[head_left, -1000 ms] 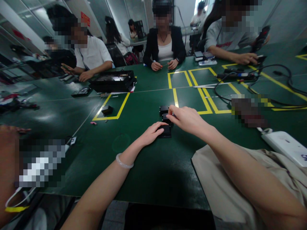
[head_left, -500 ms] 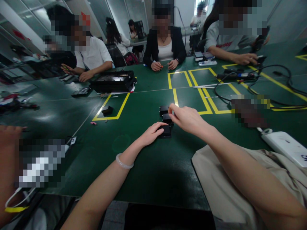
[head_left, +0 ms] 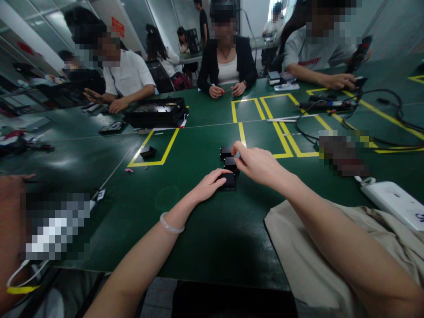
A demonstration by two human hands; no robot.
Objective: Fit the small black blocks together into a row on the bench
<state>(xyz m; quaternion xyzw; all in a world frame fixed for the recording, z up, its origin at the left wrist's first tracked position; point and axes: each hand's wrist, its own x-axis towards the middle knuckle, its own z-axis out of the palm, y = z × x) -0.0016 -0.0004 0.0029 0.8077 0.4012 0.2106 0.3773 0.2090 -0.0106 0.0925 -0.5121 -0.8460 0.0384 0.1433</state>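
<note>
Three small black box-shaped pieces stand in a short row on the green table. My left hand steadies the nearest black box, its fingers stretched along the far side and its thumb on the near part. Just beyond is the middle black box, close to those fingertips. My right hand is beside the middle box and the far black box, index finger bent and thumb close to it in a pinch. What lies between those fingertips, if anything, is too small or hidden to make out.
Another small black part lies inside yellow tape at left. A large black tray sits behind it. Cables and a white power bank are at right, near beige cloth. Several people sit around the table.
My right hand's fingertips have shifted very slightly, with the index finger a little higher. My left hand and the boxes keep their places. A standing person has appeared in the background.
</note>
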